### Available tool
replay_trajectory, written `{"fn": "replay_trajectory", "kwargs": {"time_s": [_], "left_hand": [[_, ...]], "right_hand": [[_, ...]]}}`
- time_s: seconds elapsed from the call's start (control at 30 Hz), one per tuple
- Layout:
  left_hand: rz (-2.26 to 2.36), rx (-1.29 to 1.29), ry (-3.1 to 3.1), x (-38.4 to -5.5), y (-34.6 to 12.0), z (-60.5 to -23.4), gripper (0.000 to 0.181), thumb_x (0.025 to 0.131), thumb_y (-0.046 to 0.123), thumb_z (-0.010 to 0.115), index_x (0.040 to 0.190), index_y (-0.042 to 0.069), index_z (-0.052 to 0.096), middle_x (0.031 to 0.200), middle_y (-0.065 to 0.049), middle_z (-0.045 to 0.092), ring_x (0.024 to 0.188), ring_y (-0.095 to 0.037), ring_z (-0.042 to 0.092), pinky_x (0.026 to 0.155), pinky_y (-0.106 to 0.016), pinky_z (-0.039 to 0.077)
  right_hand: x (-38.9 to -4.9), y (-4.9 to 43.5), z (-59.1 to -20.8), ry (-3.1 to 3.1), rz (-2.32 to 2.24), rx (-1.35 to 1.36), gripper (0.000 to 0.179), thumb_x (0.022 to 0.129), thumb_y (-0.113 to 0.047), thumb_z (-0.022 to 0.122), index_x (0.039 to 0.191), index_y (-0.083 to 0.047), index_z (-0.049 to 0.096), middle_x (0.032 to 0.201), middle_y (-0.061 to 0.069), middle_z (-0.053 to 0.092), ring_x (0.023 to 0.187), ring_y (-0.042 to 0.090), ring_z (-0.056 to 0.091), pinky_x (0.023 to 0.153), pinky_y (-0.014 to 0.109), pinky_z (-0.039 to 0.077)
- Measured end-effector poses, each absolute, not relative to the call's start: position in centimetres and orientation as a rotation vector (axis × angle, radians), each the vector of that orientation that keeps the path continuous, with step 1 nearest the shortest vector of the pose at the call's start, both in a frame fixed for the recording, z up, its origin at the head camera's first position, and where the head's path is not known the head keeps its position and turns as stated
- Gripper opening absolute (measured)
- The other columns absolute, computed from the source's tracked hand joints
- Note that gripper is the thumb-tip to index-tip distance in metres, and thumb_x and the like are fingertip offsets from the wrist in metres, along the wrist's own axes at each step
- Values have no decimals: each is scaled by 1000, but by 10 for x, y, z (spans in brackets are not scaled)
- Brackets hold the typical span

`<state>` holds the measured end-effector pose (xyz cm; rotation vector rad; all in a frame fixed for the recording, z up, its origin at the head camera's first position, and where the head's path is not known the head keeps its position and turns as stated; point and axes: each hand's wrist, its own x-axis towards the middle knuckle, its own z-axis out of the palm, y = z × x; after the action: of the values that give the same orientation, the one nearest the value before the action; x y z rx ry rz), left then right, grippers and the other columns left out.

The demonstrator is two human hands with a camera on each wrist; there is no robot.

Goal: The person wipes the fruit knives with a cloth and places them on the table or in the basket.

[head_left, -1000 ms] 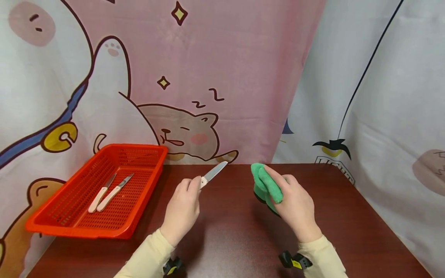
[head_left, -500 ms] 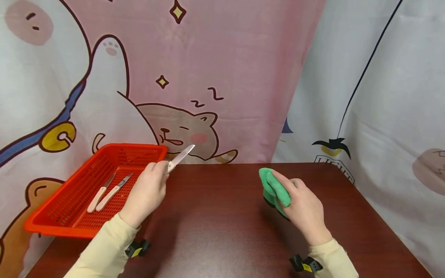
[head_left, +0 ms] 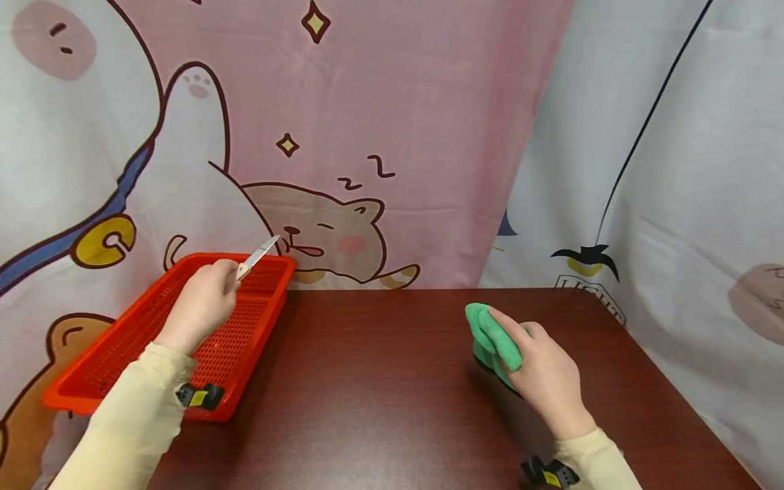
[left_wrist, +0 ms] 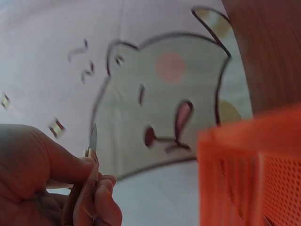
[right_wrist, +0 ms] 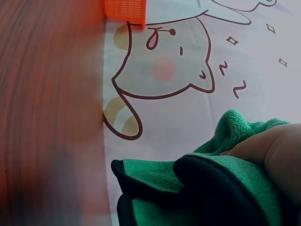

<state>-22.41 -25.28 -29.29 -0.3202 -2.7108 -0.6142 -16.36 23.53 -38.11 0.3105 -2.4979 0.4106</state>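
My left hand [head_left: 202, 303] grips a small knife [head_left: 258, 256] by its pale handle, above the red basket [head_left: 245, 381]. The blade points up and away to the right; in the left wrist view the knife [left_wrist: 93, 139] shows between thumb and curled fingers. A folded green cloth [head_left: 493, 340] with dark edging is pinched in my right hand [head_left: 545, 374], over the right part of the table. Close up, the right wrist view shows the cloth [right_wrist: 244, 134] bunched under the thumb. The knives inside the basket are hidden behind my left hand and forearm in the head view.
The basket stands at the left of the dark brown table [head_left: 367, 381], near its back edge. Behind the table hangs a pink and white curtain [head_left: 429, 136] with cartoon animals. A wrist camera [head_left: 199, 396] is strapped to each sleeve.
My left hand has carried the knife leftward from mid-table to over the basket, covering the two knives lying there. My right hand with the cloth has shifted slightly right and nearer.
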Motion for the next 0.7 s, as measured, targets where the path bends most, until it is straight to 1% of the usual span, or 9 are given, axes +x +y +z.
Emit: {"fn": "replay_trajectory", "kwargs": {"time_s": [0.07,0.17,0.2,0.27,0.4,0.5,0.57,0.6,0.7], "left_hand": [[-625,-297,-2751,-231,-261,-295,3,91,-3,53,91,-4,50,74,-15,49,68,-31,46,65,-46,42],[-662,-274,-2799,-242,-272,-302,15,89,-5,48,80,4,40,67,-5,33,62,-23,35,58,-38,32],[-680,-263,-2812,-245,-276,-304,17,89,-6,46,79,5,38,67,-5,31,60,-21,33,57,-37,31],[-714,-230,-2837,-251,-282,-311,16,88,-6,43,79,4,36,67,-5,30,60,-21,31,56,-36,31],[-732,-184,-2891,-264,-296,-326,13,87,-7,40,80,3,36,68,-6,31,61,-21,30,57,-37,29],[-744,-153,-2950,-273,-305,-339,9,87,-7,39,83,2,39,70,-8,35,63,-22,34,59,-38,31],[-753,-131,-2989,-278,-309,-345,5,89,-5,42,87,-1,43,73,-11,40,65,-24,38,61,-39,34],[-763,-121,-3006,-279,-311,-348,4,91,-4,43,90,-2,46,77,-14,45,68,-27,43,62,-40,37],[-731,-106,-3054,-283,-315,-356,8,93,-2,46,96,-6,51,84,-19,54,74,-31,50,67,-43,42]], "right_hand": [[-164,236,-382,-2501,412,312,79,72,-7,80,142,-31,53,101,13,60,71,25,62,45,33,41],[-163,236,-384,-2506,424,311,80,71,-7,81,142,-31,53,101,13,60,69,25,62,45,32,39],[-163,236,-385,-2509,430,309,80,71,-7,81,142,-31,53,101,13,60,68,25,62,44,32,39],[-162,237,-386,-2515,436,306,80,71,-7,81,142,-32,53,101,13,60,67,24,62,44,31,38],[-162,237,-387,-2521,431,305,80,71,-7,80,142,-32,53,100,11,60,67,23,61,44,31,38],[-161,237,-388,-2524,417,311,79,72,-7,80,142,-32,53,98,11,59,67,23,60,44,31,38],[-161,237,-388,-2523,414,317,79,72,-7,80,142,-32,53,98,10,59,67,22,60,44,31,38],[-161,237,-389,-2523,415,319,79,72,-7,80,142,-31,53,98,10,59,67,22,60,44,31,38],[-162,236,-390,-2520,420,327,79,71,-7,80,141,-31,54,98,10,59,67,22,60,44,31,38]]}}
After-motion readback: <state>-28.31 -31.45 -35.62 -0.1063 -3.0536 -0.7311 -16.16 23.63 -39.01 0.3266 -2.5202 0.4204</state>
